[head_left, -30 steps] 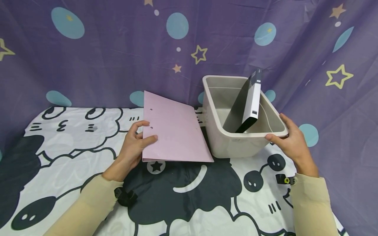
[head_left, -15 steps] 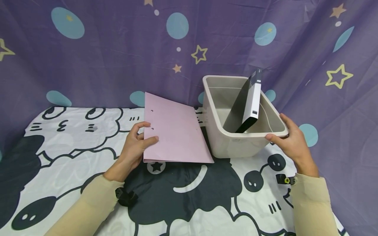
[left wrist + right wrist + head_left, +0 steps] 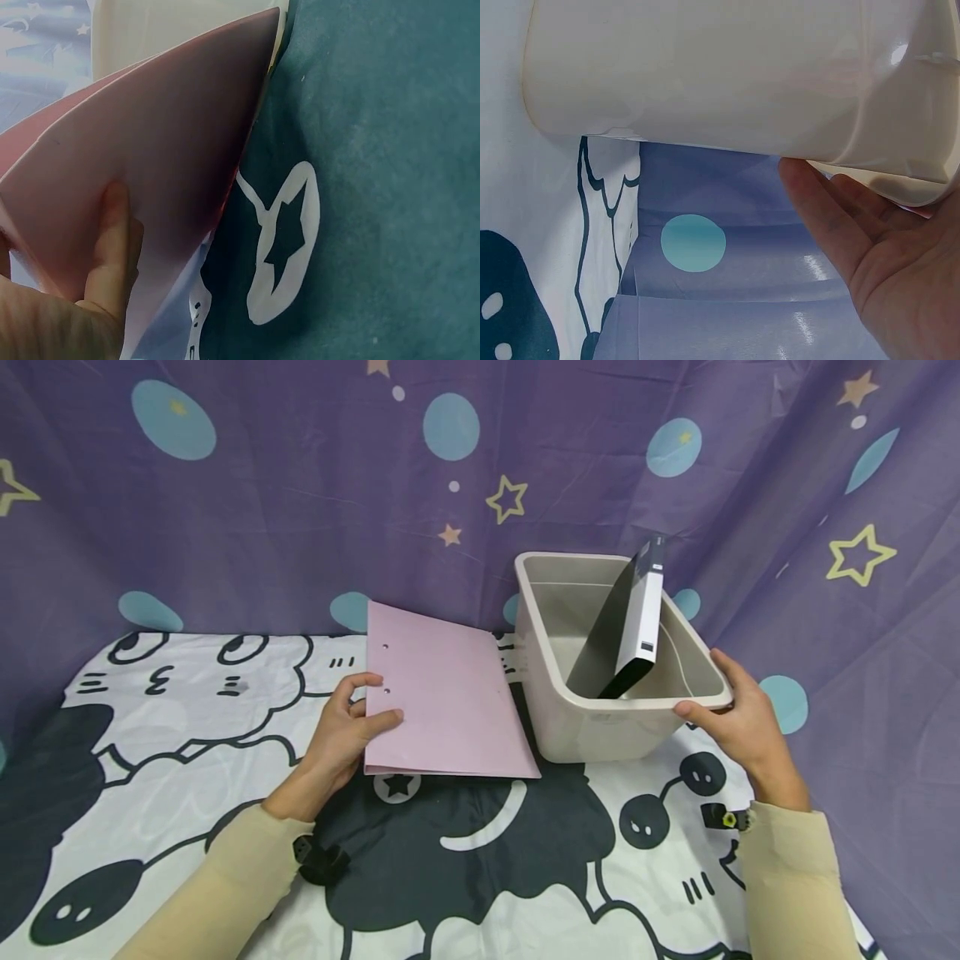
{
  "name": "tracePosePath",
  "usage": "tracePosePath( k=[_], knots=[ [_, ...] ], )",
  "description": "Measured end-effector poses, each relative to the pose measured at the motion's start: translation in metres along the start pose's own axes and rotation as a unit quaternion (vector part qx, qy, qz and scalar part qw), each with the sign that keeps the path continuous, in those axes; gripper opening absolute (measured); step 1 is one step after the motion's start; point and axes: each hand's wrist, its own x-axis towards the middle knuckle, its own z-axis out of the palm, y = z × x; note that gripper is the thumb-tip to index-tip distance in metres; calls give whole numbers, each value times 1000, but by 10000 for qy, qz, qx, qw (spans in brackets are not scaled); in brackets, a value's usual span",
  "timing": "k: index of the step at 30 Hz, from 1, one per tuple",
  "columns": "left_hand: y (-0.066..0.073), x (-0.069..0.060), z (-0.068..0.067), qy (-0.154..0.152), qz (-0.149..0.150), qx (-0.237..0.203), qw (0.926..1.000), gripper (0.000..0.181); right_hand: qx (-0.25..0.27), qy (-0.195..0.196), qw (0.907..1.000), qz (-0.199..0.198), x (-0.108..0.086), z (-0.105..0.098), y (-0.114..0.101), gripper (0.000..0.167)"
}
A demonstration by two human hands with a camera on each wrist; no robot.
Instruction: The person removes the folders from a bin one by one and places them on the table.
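My left hand (image 3: 337, 739) pinches the left edge of a pink folder (image 3: 446, 702), thumb on top. The folder's left side is raised, with its right edge low beside the bin; from below, its underside (image 3: 172, 127) shows in the left wrist view. At the front right corner of a pale grey plastic bin (image 3: 600, 727), my right hand (image 3: 742, 718) grips the rim. In the right wrist view its fingers (image 3: 821, 217) lie beneath the rim, along the outer wall. A black binder (image 3: 637, 618) with a white spine leans inside the bin, its top above the rim.
The table has a black-and-white cartoon cloth (image 3: 202, 710). Directly behind the bin and folder hangs a purple curtain (image 3: 300, 510) with stars and blue dots, which also closes off the right side.
The pink folder has shifted slightly right, and its far left corner has sunk a little. My left hand moved a touch right with it. The right hand, bin and binder look unmoved.
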Motion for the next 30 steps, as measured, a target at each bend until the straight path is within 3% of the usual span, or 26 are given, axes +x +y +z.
tracePosePath(
  k=[18,30],
  knots=[
    [0,2,-4,81,206,953,9952,63,-10,-5,10000,-46,0,0,1,92],
    [0,4,-8,181,39,1592,9871,60,-37,43,10000,-35,0,0,1,93]
  ],
)
